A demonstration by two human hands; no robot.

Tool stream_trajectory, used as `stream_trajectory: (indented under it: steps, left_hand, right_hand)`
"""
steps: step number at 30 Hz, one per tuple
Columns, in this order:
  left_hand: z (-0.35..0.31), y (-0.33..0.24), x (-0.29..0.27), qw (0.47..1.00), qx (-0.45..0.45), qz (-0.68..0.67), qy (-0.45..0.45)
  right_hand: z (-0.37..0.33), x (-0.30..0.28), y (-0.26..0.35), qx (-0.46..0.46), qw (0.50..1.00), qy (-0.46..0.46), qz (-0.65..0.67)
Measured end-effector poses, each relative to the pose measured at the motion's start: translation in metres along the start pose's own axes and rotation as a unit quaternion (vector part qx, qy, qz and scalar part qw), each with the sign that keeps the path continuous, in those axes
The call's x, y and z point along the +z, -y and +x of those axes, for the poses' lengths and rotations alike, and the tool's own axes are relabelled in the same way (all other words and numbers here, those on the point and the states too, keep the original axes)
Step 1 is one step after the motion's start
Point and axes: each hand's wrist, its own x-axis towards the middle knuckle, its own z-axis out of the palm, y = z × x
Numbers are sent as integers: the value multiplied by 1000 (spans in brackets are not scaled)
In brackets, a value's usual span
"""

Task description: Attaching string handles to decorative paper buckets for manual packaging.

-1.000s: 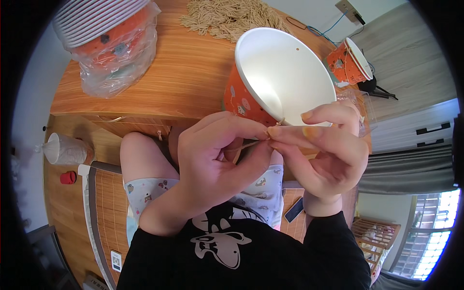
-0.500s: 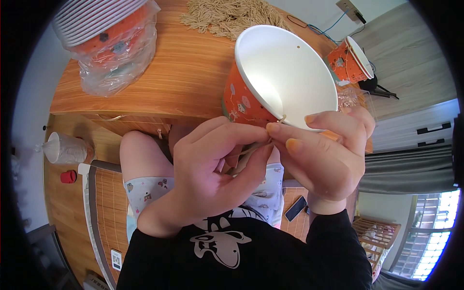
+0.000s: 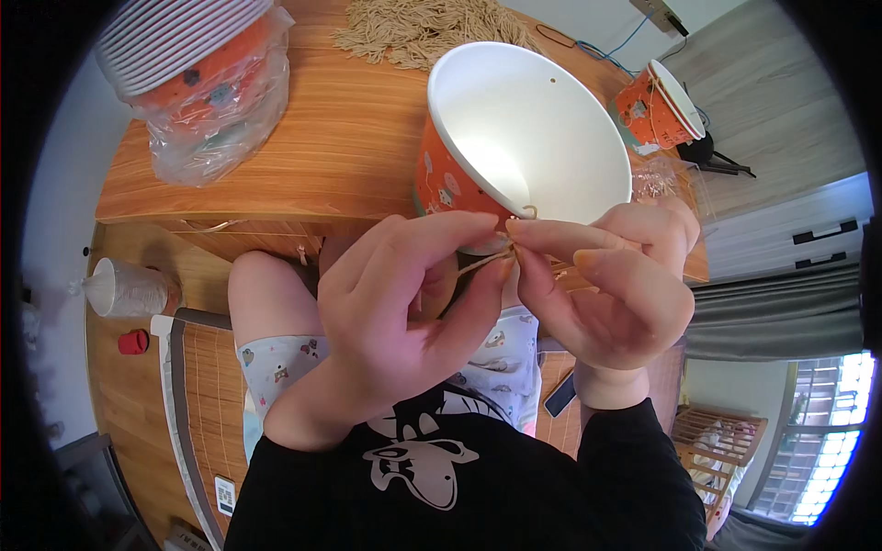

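A large orange paper bucket (image 3: 444,174) with a white inside leans toward me at the table's front edge. Thin tan cord (image 3: 478,264) passes through a hole in its near rim, and a small loop of it shows inside. Just below that rim, my left hand (image 3: 395,285) pinches the cord between thumb and forefinger. My right hand (image 3: 606,285) pinches it too, its fingertips almost touching the left ones. A second hole shows in the bucket's far wall. Whether the cord is knotted is hidden by my fingers.
On the wooden table (image 3: 340,156) lie a heap of tan cords (image 3: 432,32) at the back and plastic-wrapped stacked buckets (image 3: 197,101) at left. Another orange bucket with cord (image 3: 654,110) stands at right. A phone (image 3: 560,395) rests beside my leg.
Both hands keep their pinch on the cord near the rim. My right fingers have curled and shifted slightly. The bucket appears a little further left in view.
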Motion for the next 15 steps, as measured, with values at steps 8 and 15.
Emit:
stream_trajectory:
  steps: [8, 15]
  left_hand:
    - [3, 1, 3, 1000, -4, 18, -1]
    - [-6, 8, 12, 989, -98, -113, -12]
  right_hand:
    - [-2, 2, -1, -16, 1000, -16, 10]
    - [0, 3, -1, -5, 1000, 1, 19]
